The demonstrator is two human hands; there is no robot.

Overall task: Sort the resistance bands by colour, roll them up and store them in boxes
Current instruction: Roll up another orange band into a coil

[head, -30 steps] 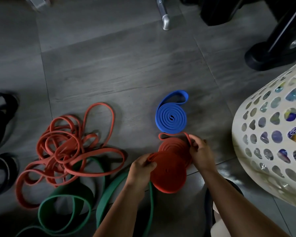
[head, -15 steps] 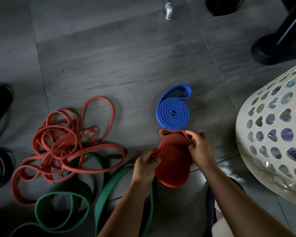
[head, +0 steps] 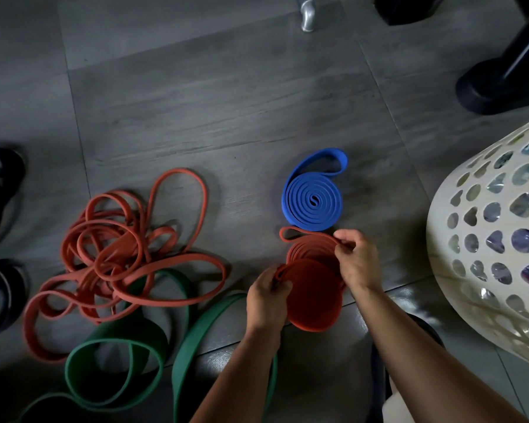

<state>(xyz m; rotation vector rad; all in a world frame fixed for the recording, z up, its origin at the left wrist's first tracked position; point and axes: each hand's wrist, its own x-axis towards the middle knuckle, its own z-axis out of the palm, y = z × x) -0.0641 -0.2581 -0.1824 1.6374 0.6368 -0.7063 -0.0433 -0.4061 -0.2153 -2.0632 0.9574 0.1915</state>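
Observation:
A rolled red band [head: 313,296] stands tilted on the floor between my hands. My left hand [head: 268,296] pinches its loose end at the left rim. My right hand [head: 356,261] grips the top right edge, over a second red coil [head: 310,248] lying flat behind it. Just beyond lies a rolled blue band [head: 313,203] with a loose loop at its top. A tangle of loose red bands [head: 119,254] spreads at the left. Wide green bands [head: 116,358] lie under and in front of that tangle.
A white perforated plastic basket [head: 486,239] lies on its side at the right. Black equipment feet [head: 495,87] stand at the upper right, a metal tube end [head: 307,16] at the top. Dark bands [head: 0,233] lie at the left edge. The floor is grey tile.
My hands have shifted the red roll slightly toward the flat red coil and blue roll; the right hand's fingers moved onto the coil's top edge. The view tilted a little.

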